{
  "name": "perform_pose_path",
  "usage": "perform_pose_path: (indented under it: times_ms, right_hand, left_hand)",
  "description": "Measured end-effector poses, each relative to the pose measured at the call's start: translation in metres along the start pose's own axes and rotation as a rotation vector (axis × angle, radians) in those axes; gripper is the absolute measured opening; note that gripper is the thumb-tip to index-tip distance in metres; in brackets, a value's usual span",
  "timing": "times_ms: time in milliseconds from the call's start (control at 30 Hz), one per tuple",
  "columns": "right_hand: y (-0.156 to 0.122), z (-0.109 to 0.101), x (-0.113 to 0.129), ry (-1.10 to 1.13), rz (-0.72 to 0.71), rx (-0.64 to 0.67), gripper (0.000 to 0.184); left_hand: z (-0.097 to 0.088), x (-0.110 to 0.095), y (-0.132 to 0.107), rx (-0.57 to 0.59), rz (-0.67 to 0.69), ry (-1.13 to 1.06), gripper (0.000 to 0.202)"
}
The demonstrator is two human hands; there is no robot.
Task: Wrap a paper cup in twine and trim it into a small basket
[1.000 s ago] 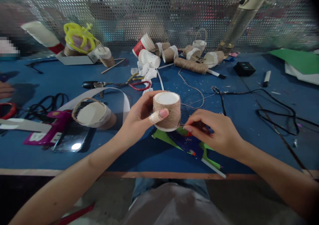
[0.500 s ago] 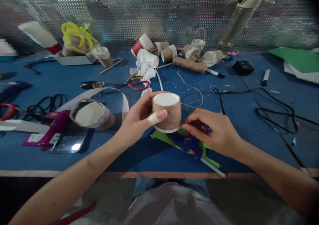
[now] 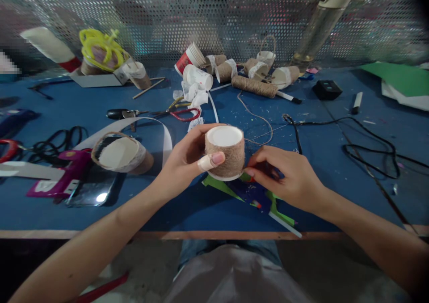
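Left hand (image 3: 182,162) fingers wrapped round the twine-covered cup (image 3: 224,153), bandaged thumb pressed on its front; cup held upside down at frame centre, clear of the desk (image 3: 100,213). Right hand (image 3: 288,180) fingers pinched narrow on the twine (image 3: 259,135) right at the cup's lower rim. I read this as the last turns of wrapping: only a thin white band shows at the rim. Next move likely needs the twine kept taut and pressed down while the cup turns. Twine runs up to the spool (image 3: 254,87), upper centre. Scissors (image 3: 182,114) just above the cup. Another wrapped cup (image 3: 122,155) lies centre left.
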State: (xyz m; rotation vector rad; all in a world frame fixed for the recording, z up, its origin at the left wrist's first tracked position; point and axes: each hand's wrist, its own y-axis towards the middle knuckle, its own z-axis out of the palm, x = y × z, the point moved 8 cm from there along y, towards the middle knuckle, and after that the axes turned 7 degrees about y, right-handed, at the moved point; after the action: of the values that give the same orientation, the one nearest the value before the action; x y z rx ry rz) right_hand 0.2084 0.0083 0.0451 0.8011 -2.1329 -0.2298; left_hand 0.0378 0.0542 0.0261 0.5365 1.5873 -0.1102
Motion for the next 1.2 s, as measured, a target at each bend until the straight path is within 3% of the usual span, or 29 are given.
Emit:
perform_pose_path:
  times_ms: [433, 867, 1200]
  right_hand:
    - [-0.0002, -0.0019, -0.0014, 0.066, -0.005, -0.013, 0.004]
    - [0.0000, -0.0009, -0.0006, 0.042, -0.002, -0.009, 0.007]
    - [0.0002, -0.0060, 0.0001, 0.078, -0.008, -0.054, 0.005]
  left_hand:
    - [-0.0013, 0.0032, 0.0007, -0.016, -0.021, -0.026, 0.042]
    - [0.0023, 0.0042, -0.0012, 0.053, 0.004, -0.088, 0.042]
    - [0.0048, 0.0085, -0.0016, 0.070, -0.078, -0.146, 0.043]
